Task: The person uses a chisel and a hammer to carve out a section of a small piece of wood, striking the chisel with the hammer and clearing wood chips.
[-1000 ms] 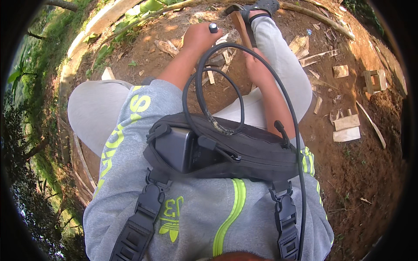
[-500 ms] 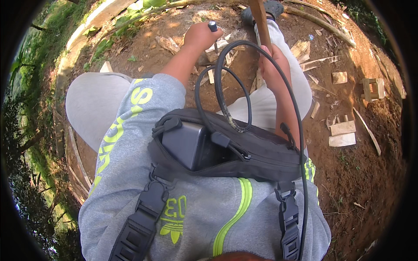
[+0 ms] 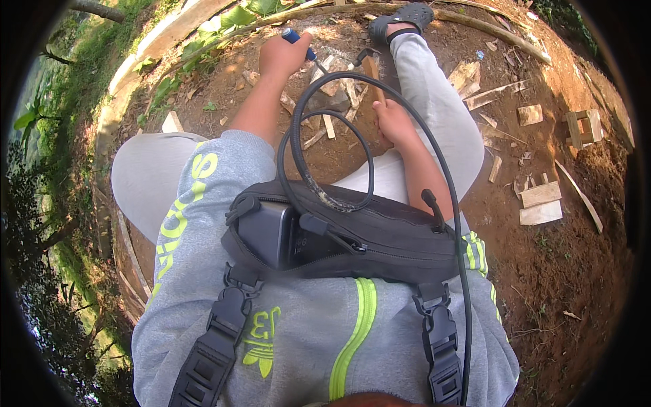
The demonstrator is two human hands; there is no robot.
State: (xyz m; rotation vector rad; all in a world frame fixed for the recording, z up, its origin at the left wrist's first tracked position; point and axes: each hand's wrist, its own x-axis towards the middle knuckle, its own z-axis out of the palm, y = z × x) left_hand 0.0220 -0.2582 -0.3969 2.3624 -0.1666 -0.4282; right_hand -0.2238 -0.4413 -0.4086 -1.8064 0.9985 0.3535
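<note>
Nearest: grey sweatshirt [image 3: 400, 332] with black harness straps [image 3: 213, 332], black pouch [image 3: 400, 247] across the chest. Pouch is unzipped at its left end, dark boxy device [image 3: 268, 234] showing there. Black cable [image 3: 466, 319] runs up the pouch's right end and loops over the view of the work area. Pale trousers [image 3: 434, 88], knees spread, dirt ground [image 3: 556, 271] between and around them. Near the ground's right edge: two pale boards [image 3: 540, 195] lying together, a short block [image 3: 530, 114] beyond them, a small wooden frame [image 3: 583, 129] closer to that edge. Right hand [image 3: 395, 122]: fingers closed round the lower handle of a hammer [image 3: 374, 81], wooden handle, dark head up and pointing away from the body. Split wood pieces [image 3: 352, 95] lie on the ground between the hands, toward its far edge; cable covers part of them. Left hand [image 3: 283, 55]: fist wrapped round a blue-handled tool [image 3: 291, 36], butt poking out on the left, slim shaft slanting down right toward that wood. Can't tell if the tip touches. Hammer head is near the shaft, not on it. Farthest: dark clog [image 3: 401, 20] on the right foot, just inside a long pole [image 3: 495, 27] along the ground's far edge
</note>
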